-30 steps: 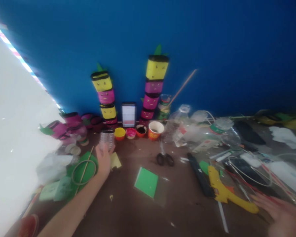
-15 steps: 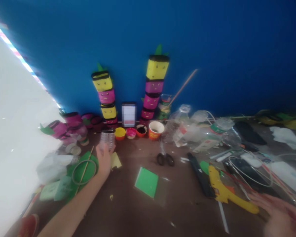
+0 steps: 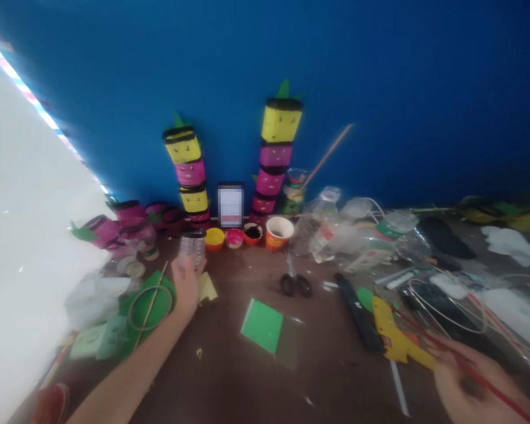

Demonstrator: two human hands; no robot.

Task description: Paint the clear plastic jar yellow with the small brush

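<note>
My left hand [image 3: 186, 291] is closed around a clear ribbed plastic bottle piece [image 3: 192, 250], which has a dark rim and stands beside the paint cups. At the lower right, my right hand [image 3: 466, 374] grips a thin red paintbrush [image 3: 483, 381], its far end blurred. That hand is over the handle of a yellow glue gun [image 3: 391, 338]. Close to the bottle piece are a yellow paint cup [image 3: 215, 238], a pink paint cup [image 3: 234, 237] and a black paint cup [image 3: 252, 234]. A green square [image 3: 264, 327] lies between my hands.
Black-handled scissors [image 3: 295, 284] lie mid-table, with a paper cup [image 3: 280, 233] behind them. Two painted towers [image 3: 276, 156] lean by the blue wall. Clear bottles [image 3: 329, 229] crowd the right, near tangled cables [image 3: 450, 306]. A ring [image 3: 151, 308] lies at left.
My right hand has moved left and inward with the red brush, now covering the end of the glue gun's handle. My left hand and the bottle piece have stayed put.
</note>
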